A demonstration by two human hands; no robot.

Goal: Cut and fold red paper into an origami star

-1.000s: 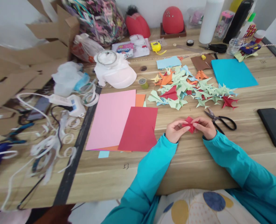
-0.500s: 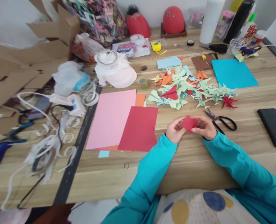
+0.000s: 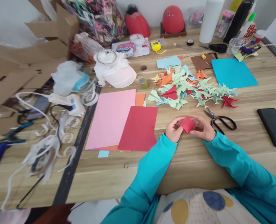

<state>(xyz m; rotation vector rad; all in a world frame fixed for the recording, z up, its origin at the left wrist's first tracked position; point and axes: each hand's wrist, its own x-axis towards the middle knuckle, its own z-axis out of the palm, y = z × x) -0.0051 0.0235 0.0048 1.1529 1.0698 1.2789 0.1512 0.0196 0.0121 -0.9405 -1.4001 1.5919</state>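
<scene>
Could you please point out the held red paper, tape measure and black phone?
Held red paper (image 3: 187,124), head view: visible middle.
Tape measure (image 3: 156,46), head view: yellow case.
Black phone (image 3: 273,127), head view: upper face's middle.

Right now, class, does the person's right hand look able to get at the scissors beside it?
Probably yes: the scissors lie close by, with nothing visible between. The right hand is at the red folded paper, though, so may need to leave that first.
</scene>
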